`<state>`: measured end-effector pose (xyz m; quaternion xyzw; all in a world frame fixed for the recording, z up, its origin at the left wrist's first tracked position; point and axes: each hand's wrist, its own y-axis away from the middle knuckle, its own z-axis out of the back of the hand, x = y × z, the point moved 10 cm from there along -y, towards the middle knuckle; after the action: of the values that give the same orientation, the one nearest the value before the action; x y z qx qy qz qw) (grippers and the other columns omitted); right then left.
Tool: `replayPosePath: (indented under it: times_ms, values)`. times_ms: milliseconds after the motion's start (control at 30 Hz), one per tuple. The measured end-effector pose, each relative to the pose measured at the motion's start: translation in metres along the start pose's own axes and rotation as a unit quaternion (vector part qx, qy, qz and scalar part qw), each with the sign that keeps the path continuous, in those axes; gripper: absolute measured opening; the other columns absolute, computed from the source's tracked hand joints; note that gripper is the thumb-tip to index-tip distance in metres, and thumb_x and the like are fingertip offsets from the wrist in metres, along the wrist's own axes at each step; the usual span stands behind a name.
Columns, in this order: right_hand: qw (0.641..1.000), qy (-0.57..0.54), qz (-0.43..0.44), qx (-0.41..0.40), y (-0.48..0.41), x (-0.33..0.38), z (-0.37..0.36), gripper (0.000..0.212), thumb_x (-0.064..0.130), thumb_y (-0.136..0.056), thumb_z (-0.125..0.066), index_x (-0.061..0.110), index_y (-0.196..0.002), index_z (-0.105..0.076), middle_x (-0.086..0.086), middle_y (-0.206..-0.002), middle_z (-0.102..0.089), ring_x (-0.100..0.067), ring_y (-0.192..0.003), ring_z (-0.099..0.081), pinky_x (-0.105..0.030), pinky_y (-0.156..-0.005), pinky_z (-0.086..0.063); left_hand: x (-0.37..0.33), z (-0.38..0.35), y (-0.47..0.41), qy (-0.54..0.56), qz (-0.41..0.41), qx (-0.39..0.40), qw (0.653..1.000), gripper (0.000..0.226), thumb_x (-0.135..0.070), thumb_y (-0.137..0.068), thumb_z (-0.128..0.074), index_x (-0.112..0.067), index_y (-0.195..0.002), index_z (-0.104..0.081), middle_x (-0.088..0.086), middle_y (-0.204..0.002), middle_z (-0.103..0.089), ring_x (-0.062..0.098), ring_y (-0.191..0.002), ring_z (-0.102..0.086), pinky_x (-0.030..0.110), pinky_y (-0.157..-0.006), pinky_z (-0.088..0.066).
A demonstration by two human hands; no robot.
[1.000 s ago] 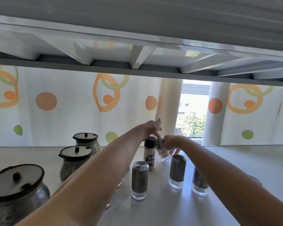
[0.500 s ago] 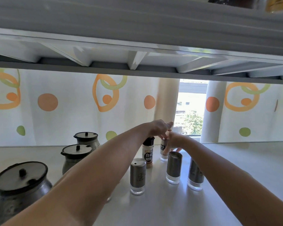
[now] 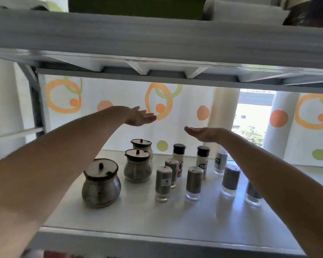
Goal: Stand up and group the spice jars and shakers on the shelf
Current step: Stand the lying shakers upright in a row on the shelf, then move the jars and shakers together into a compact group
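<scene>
The left hand [image 3: 140, 117] and right hand [image 3: 203, 133] hover flat and empty. Jars [image 3: 101, 185] and shakers [image 3: 194, 182] stand upright together on the shelf [image 3: 157, 220]. If the right forearm [image 3: 268, 174] drops, it can knock over the end shaker [image 3: 253, 193] just beside it.

Three lidded jars [image 3: 100, 183] stand left — grey shakers [image 3: 194, 182] and two black-capped bottles [image 3: 179, 155] upright beside them.
</scene>
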<state>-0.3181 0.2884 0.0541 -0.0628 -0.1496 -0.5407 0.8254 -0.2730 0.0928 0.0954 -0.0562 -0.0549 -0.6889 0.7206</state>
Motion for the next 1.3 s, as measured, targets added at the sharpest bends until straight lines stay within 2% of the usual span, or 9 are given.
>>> replayPosePath:
  times_ms: [167, 267, 433, 600, 700, 900, 1000, 1200, 1300]
  values:
    - [0.996, -0.014, 0.085, 0.030, 0.009, 0.091, -0.025, 0.064, 0.053, -0.096, -0.014, 0.019, -0.150, -0.015, 0.001, -0.159, -0.010, -0.018, -0.147, -0.010, -0.035, -0.120, -0.004, 0.065, -0.040, 0.049, 0.062, 0.044, 0.029, 0.997, 0.050, -0.044, -0.101, -0.003, -0.033, -0.150, 0.001, -0.004, -0.160, 0.007, 0.021, -0.148, 0.007, 0.041, -0.118, 0.004]
    - [0.988, -0.031, 0.149, -0.034, 0.018, 0.145, -0.031, 0.060, 0.053, -0.095, -0.028, 0.015, -0.138, -0.045, -0.005, -0.148, -0.040, -0.023, -0.138, -0.033, -0.036, -0.117, -0.021, 0.088, -0.069, 0.075, 0.256, 0.060, 0.018, 0.965, 0.057, -0.049, -0.100, -0.010, -0.026, -0.152, -0.009, -0.001, -0.161, -0.004, 0.020, -0.149, -0.002, 0.039, -0.118, -0.001]
    - [0.949, -0.058, 0.295, -0.091, 0.054, 0.223, -0.058, 0.028, 0.026, -0.089, -0.061, 0.008, -0.109, -0.070, -0.005, -0.116, -0.069, -0.018, -0.112, -0.060, -0.024, -0.095, -0.042, 0.115, -0.128, 0.102, 0.640, 0.065, -0.066, 0.763, 0.064, -0.057, -0.096, -0.006, -0.025, -0.148, -0.024, -0.001, -0.158, -0.021, 0.016, -0.147, -0.014, 0.039, -0.118, -0.007]
    - [0.938, -0.007, 0.336, -0.084, 0.066, 0.255, -0.089, 0.019, 0.020, -0.082, -0.067, 0.011, -0.098, -0.075, -0.005, -0.102, -0.073, -0.012, -0.091, -0.062, -0.026, -0.088, -0.047, 0.093, -0.180, 0.113, 0.783, 0.050, -0.112, 0.610, 0.070, -0.056, -0.097, -0.009, -0.015, -0.121, -0.060, 0.002, -0.121, -0.065, 0.019, -0.122, -0.053, 0.032, -0.102, -0.037]
    - [0.945, 0.030, 0.305, -0.113, 0.060, 0.255, -0.089, 0.014, 0.022, -0.077, -0.069, 0.016, -0.088, -0.075, -0.001, -0.095, -0.073, -0.015, -0.093, -0.064, -0.032, -0.086, -0.053, 0.098, -0.181, 0.122, 0.783, 0.089, -0.170, 0.592, 0.065, -0.054, -0.097, -0.013, -0.018, -0.098, -0.067, -0.013, -0.076, -0.074, 0.011, -0.091, -0.061, 0.024, -0.078, -0.043]
    - [0.953, 0.008, 0.293, -0.081, 0.052, 0.248, -0.093, 0.009, 0.020, -0.072, -0.074, 0.015, -0.079, -0.073, -0.001, -0.088, -0.073, -0.016, -0.088, -0.065, -0.035, -0.085, -0.054, 0.101, -0.188, 0.110, 0.774, 0.088, -0.163, 0.606, 0.068, -0.060, -0.095, -0.012, -0.022, -0.097, -0.069, -0.002, -0.096, -0.070, 0.013, -0.098, -0.060, 0.026, -0.083, -0.043]
    - [0.952, -0.020, 0.297, -0.073, 0.055, 0.246, -0.093, 0.011, 0.013, -0.073, -0.075, 0.008, -0.083, -0.074, -0.001, -0.081, -0.070, -0.012, -0.081, -0.060, -0.030, -0.081, -0.050, 0.094, -0.190, 0.099, 0.779, 0.065, -0.124, 0.611, 0.080, -0.072, -0.087, -0.015, -0.018, -0.111, -0.069, 0.005, -0.114, -0.070, 0.020, -0.115, -0.059, 0.037, -0.103, -0.040]
    - [0.953, -0.047, 0.293, -0.053, 0.045, 0.241, -0.086, 0.022, 0.025, -0.081, -0.069, 0.003, -0.080, -0.072, -0.004, -0.072, -0.066, 0.001, -0.062, -0.055, -0.013, -0.062, -0.041, 0.101, -0.193, 0.077, 0.849, 0.039, -0.129, 0.511, 0.081, -0.067, -0.090, -0.013, -0.010, -0.123, -0.061, 0.013, -0.122, -0.064, 0.029, -0.125, -0.051, 0.045, -0.112, -0.031]
    - [0.956, -0.068, 0.251, -0.136, 0.031, 0.218, -0.049, 0.021, 0.021, -0.086, -0.062, 0.003, -0.091, -0.072, -0.004, -0.081, -0.068, 0.000, -0.065, -0.060, -0.011, -0.059, -0.041, 0.098, -0.188, 0.062, 0.870, 0.010, -0.121, 0.477, 0.075, -0.055, -0.097, -0.009, -0.003, -0.128, -0.053, 0.012, -0.125, -0.059, 0.030, -0.118, -0.053, 0.043, -0.103, -0.039]
